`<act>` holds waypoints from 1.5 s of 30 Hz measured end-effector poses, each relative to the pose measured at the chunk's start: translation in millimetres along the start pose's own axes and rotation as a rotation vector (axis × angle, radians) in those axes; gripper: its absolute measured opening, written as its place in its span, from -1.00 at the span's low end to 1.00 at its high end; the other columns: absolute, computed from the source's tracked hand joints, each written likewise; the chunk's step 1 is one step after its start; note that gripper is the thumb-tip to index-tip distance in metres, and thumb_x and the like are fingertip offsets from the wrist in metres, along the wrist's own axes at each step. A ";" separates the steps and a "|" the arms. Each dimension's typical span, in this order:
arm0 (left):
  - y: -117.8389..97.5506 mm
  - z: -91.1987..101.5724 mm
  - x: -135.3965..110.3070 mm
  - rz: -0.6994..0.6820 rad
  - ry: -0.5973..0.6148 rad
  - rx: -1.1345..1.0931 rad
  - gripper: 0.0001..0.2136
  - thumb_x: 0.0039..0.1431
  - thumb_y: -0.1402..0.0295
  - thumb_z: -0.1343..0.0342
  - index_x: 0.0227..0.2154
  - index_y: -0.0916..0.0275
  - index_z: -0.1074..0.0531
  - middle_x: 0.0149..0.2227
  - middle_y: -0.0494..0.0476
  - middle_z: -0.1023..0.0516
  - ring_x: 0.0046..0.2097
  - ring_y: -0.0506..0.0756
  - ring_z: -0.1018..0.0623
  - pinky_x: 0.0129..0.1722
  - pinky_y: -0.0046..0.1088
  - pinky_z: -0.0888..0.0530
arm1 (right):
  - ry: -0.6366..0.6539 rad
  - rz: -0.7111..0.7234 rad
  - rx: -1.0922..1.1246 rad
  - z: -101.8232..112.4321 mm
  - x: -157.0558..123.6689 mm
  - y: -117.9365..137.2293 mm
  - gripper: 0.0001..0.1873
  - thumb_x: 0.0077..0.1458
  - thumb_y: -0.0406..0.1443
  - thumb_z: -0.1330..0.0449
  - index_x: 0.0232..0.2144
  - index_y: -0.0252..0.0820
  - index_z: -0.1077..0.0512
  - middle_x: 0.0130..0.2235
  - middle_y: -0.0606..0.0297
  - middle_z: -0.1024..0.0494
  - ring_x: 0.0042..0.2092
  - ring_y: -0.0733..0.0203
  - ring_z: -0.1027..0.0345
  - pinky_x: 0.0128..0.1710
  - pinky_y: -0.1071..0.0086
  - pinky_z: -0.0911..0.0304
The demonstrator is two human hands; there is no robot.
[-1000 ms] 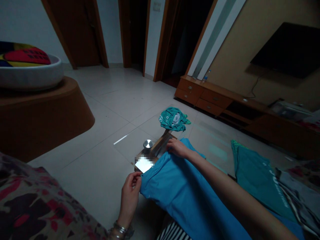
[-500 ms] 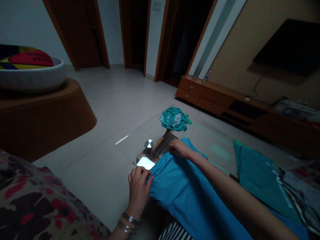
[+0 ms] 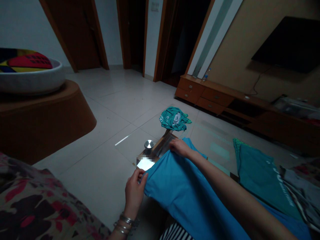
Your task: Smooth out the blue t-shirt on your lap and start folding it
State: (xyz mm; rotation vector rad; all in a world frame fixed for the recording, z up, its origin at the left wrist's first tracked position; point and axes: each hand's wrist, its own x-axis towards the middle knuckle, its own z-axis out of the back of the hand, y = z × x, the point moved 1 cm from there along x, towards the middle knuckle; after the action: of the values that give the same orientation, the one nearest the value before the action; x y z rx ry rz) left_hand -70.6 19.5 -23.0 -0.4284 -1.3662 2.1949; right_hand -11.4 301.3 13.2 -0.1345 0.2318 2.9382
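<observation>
- Our left hand (image 3: 134, 193) is narrowly pinched on the near edge of the blue garment (image 3: 185, 196).
- Our right hand (image 3: 180, 148) closes on the garment's far edge.
- Metal bracelets (image 3: 125, 221) circle our left wrist.
- Just past the blue garment, we see a wood-framed glass surface (image 3: 162, 143) carrying a steel knob (image 3: 149, 144) and a bright white rectangle (image 3: 145, 164), partly blurred.
- Well past the garment lies a crumpled teal cloth (image 3: 174, 118).
- To the garment's right lies a teal shirt (image 3: 260, 180) with white lettering.
- To its left is a floral cushion (image 3: 37, 203).
</observation>
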 end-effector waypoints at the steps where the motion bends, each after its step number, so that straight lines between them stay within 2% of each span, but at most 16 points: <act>1: -0.1 0.0 0.2 -0.014 -0.008 0.054 -0.79 0.12 0.16 -0.02 -0.36 0.20 -0.39 -0.44 0.04 -0.47 -0.35 0.07 -0.46 -0.36 -0.48 -0.33 | 0.000 -0.013 -0.009 0.3 0.1 0.5 -0.89 0.01 -0.40 -0.14 -0.38 -0.20 -0.47 -0.28 0.24 -0.49 -0.16 0.21 -0.27 -0.22 0.43 -0.08; 5: -1.2 0.5 2.8 -0.083 -0.027 0.238 -0.81 0.19 0.22 0.05 -0.39 0.19 -0.39 -0.43 0.04 -0.49 -0.35 0.08 -0.46 -0.36 -0.48 -0.29 | 0.001 -0.077 -0.066 2.7 0.2 3.8 -0.85 0.03 -0.41 -0.10 -0.35 -0.18 -0.47 -0.26 0.22 -0.50 -0.16 0.19 -0.28 -0.24 0.42 -0.07; 11: -1.6 3.7 11.7 -0.095 -0.042 0.385 -0.81 0.23 0.27 0.10 -0.41 0.18 -0.36 -0.43 0.04 -0.48 -0.36 0.08 -0.45 -0.39 -0.48 -0.23 | 0.024 -0.136 -0.108 11.5 -0.7 9.0 -0.83 0.05 -0.41 -0.07 -0.36 -0.16 -0.46 -0.25 0.19 -0.52 -0.14 0.14 -0.29 -0.27 0.39 -0.07; 14: -7.8 4.6 15.2 -0.216 -0.083 0.466 -0.80 0.24 0.30 0.11 -0.40 0.21 -0.37 -0.36 0.11 -0.47 -0.26 0.13 -0.43 -0.27 -0.40 -0.26 | 0.020 -0.168 -0.110 13.7 0.4 9.6 -0.83 0.05 -0.41 -0.08 -0.36 -0.14 -0.46 -0.25 0.20 -0.52 -0.13 0.13 -0.29 -0.28 0.39 -0.07; 17: -19.8 1.5 17.3 -0.340 -0.116 0.554 -0.80 0.22 0.27 0.05 -0.25 0.22 -0.42 -0.23 0.19 -0.43 -0.13 0.20 -0.36 -0.14 -0.27 -0.24 | -0.003 -0.165 -0.103 11.7 1.9 8.8 -0.83 0.06 -0.41 -0.08 -0.36 -0.16 -0.47 -0.26 0.19 -0.52 -0.15 0.14 -0.30 -0.28 0.40 -0.08; 19: -27.8 -3.1 19.4 -0.373 -0.082 0.606 -0.78 0.19 0.24 0.00 -0.19 0.21 -0.42 -0.19 0.20 -0.41 -0.10 0.22 -0.33 -0.11 -0.22 -0.23 | -0.026 -0.144 -0.072 8.7 2.3 5.9 -0.85 0.07 -0.39 -0.10 -0.36 -0.18 -0.47 -0.27 0.18 -0.52 -0.15 0.15 -0.31 -0.27 0.41 -0.10; 23: -37.4 -10.9 26.9 -0.379 0.023 0.668 -0.86 0.15 0.30 -0.04 -0.32 0.24 -0.41 -0.25 0.19 -0.39 -0.13 0.22 -0.33 -0.10 -0.20 -0.22 | -0.152 -0.151 0.112 5.1 -1.5 -13.6 -0.84 0.09 -0.29 -0.14 -0.27 -0.20 -0.48 -0.20 0.19 -0.52 -0.12 0.19 -0.32 -0.14 0.41 -0.14; 26: -40.0 -11.4 32.6 -0.379 0.096 0.698 -0.88 0.15 0.33 -0.02 -0.38 0.24 -0.40 -0.27 0.17 -0.40 -0.13 0.21 -0.34 -0.12 -0.22 -0.22 | -0.281 -0.355 0.235 7.6 -13.8 -42.0 -0.77 0.15 -0.28 -0.08 -0.17 -0.20 -0.45 -0.11 0.20 -0.51 -0.07 0.24 -0.32 -0.05 0.42 -0.14; 28: -41.6 -10.1 35.1 -0.372 0.130 0.728 -0.88 0.15 0.33 0.00 -0.39 0.24 -0.39 -0.28 0.17 -0.41 -0.13 0.21 -0.35 -0.13 -0.22 -0.22 | -0.323 -0.520 0.256 10.3 -28.7 -63.2 -0.74 0.17 -0.31 -0.04 -0.13 -0.20 -0.44 -0.07 0.20 -0.50 -0.03 0.25 -0.32 -0.02 0.42 -0.14; 31: -45.9 -10.2 37.6 -0.366 0.147 0.769 -0.89 0.14 0.38 0.02 -0.35 0.23 -0.40 -0.26 0.18 -0.42 -0.12 0.21 -0.36 -0.13 -0.22 -0.22 | -0.315 -0.696 0.248 13.0 -58.9 -92.5 -0.71 0.16 -0.31 -0.03 -0.10 -0.21 -0.44 -0.03 0.16 -0.49 0.00 0.21 -0.33 -0.04 0.42 -0.16; 33: -51.3 -14.3 40.2 -0.370 0.144 0.789 -0.87 0.13 0.42 0.02 -0.29 0.23 -0.40 -0.23 0.18 -0.42 -0.11 0.21 -0.36 -0.12 -0.21 -0.22 | -0.271 -0.806 0.260 12.8 -80.6 -109.0 -0.71 0.15 -0.29 -0.04 -0.15 -0.24 -0.47 -0.08 0.11 -0.52 -0.06 0.18 -0.37 -0.13 0.42 -0.20; 37: -72.8 -38.4 54.7 -0.476 0.172 0.756 -0.79 0.20 0.47 0.11 -0.23 0.21 -0.41 -0.19 0.18 -0.43 -0.07 0.20 -0.37 -0.10 -0.21 -0.23 | -0.106 -0.973 0.338 8.0 -115.8 -130.9 -0.61 0.13 -0.13 -0.06 -0.41 -0.34 -0.52 -0.39 0.07 -0.56 -0.38 0.19 -0.43 -0.38 0.43 -0.20; 40: -96.7 -72.7 79.3 -0.593 0.199 0.701 -0.78 0.24 0.41 0.14 -0.19 0.22 -0.41 -0.16 0.20 -0.43 -0.05 0.19 -0.37 -0.08 -0.25 -0.24 | -0.033 -1.015 0.396 3.6 -129.5 -134.1 -0.47 0.09 0.01 -0.06 -0.53 -0.35 -0.50 -0.51 0.08 -0.52 -0.49 0.21 -0.38 -0.46 0.44 -0.17; 42: -112.5 -103.4 101.4 -0.615 0.224 0.712 -0.78 0.24 0.34 0.10 -0.19 0.24 -0.42 -0.16 0.23 -0.44 -0.05 0.21 -0.37 -0.10 -0.26 -0.26 | -0.026 -0.999 0.429 1.6 -132.5 -129.9 -0.45 0.05 0.05 -0.09 -0.50 -0.36 -0.50 -0.49 0.08 -0.53 -0.48 0.21 -0.39 -0.46 0.44 -0.17; 45: -129.8 -155.5 134.9 -0.559 0.297 0.733 -0.73 0.21 0.21 0.04 -0.19 0.27 -0.44 -0.15 0.29 -0.44 -0.05 0.26 -0.37 -0.14 -0.26 -0.28 | -0.072 -0.945 0.475 -0.5 -131.7 -117.1 -0.48 -0.08 0.03 -0.23 -0.28 -0.33 -0.50 -0.31 0.09 -0.57 -0.34 0.17 -0.43 -0.40 0.45 -0.21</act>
State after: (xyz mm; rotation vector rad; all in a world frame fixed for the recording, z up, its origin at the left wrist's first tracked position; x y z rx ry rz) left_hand -67.3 258.1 25.1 -0.0682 -0.3903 1.8802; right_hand 140.4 390.8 9.4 -0.0449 0.6368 1.8911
